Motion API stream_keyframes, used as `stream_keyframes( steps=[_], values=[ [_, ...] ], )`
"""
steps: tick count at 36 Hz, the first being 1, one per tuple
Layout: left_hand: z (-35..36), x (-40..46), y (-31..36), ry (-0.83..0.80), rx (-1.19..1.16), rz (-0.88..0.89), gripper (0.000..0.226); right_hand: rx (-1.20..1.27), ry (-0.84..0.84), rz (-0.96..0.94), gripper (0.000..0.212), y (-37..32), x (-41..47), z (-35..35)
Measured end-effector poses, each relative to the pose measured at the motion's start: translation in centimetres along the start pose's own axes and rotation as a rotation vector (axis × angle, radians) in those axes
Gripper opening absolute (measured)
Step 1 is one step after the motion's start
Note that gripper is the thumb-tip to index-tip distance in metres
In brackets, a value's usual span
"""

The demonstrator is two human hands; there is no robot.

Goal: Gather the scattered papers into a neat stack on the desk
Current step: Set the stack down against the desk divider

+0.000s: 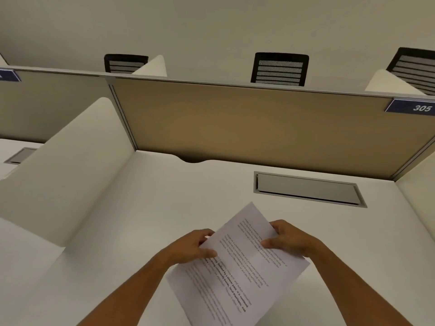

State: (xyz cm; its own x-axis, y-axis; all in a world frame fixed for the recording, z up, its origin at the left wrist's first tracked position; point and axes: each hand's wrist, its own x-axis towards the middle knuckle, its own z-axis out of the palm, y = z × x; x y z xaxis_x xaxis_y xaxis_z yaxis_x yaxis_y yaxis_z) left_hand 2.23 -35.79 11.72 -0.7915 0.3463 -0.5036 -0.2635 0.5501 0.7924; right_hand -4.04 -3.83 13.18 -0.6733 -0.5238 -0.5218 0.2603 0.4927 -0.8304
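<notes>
A bundle of white printed papers (237,274) is held above the white desk (141,220), turned at an angle with its far corner pointing away from me. My left hand (195,245) grips the bundle's left edge, thumb on top. My right hand (287,238) grips the right edge the same way. At least two sheets overlap, the lower one sticking out toward me. No other loose sheets show on the desk.
A grey metal cable hatch (308,189) is set into the desk at the back right. A tan partition (259,128) with a "305" sign (416,107) closes the back; white side dividers (66,165) flank the desk. Black chairs (280,69) stand beyond.
</notes>
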Motion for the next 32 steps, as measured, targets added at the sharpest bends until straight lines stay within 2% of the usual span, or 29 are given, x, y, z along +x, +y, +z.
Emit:
stream_keyframes(
  steps=[3,8,12,17,20,23,28,32],
  values=[
    [0.1,-0.7,-0.6,0.026,-0.117,0.020,0.044,-0.025,-0.006,-0.007,0.032,-0.9,0.3,0.3],
    [0.1,-1.7,-2.3,0.026,-0.335,-0.044,0.048,-0.062,-0.029,-0.009,0.029,-2.2,0.7,0.9],
    [0.1,-2.6,-2.7,0.002,-0.394,-0.035,0.040,-0.080,-0.061,0.000,0.033,-2.9,1.5,1.2],
    [-0.6,-3.4,-3.0,0.074,-0.466,0.005,0.038,-0.012,-0.054,0.016,0.037,-3.5,2.3,0.7],
    [-1.3,-3.7,-3.6,0.134,-0.507,0.021,0.040,0.112,-0.047,0.031,0.039,-2.6,2.9,0.1],
    [-2.1,-4.0,-4.5,0.187,-0.553,0.033,0.038,0.348,-0.042,0.044,0.043,-1.2,3.8,0.4],
    [-3.4,-4.2,-6.0,0.279,-0.666,0.051,0.034,0.671,0.142,0.049,0.052,-0.4,6.1,3.4],
    [-4.9,-4.0,-7.1,0.355,-0.733,0.044,0.034,0.746,0.085,0.067,0.047,-0.3,7.5,7.3]
  ],
)
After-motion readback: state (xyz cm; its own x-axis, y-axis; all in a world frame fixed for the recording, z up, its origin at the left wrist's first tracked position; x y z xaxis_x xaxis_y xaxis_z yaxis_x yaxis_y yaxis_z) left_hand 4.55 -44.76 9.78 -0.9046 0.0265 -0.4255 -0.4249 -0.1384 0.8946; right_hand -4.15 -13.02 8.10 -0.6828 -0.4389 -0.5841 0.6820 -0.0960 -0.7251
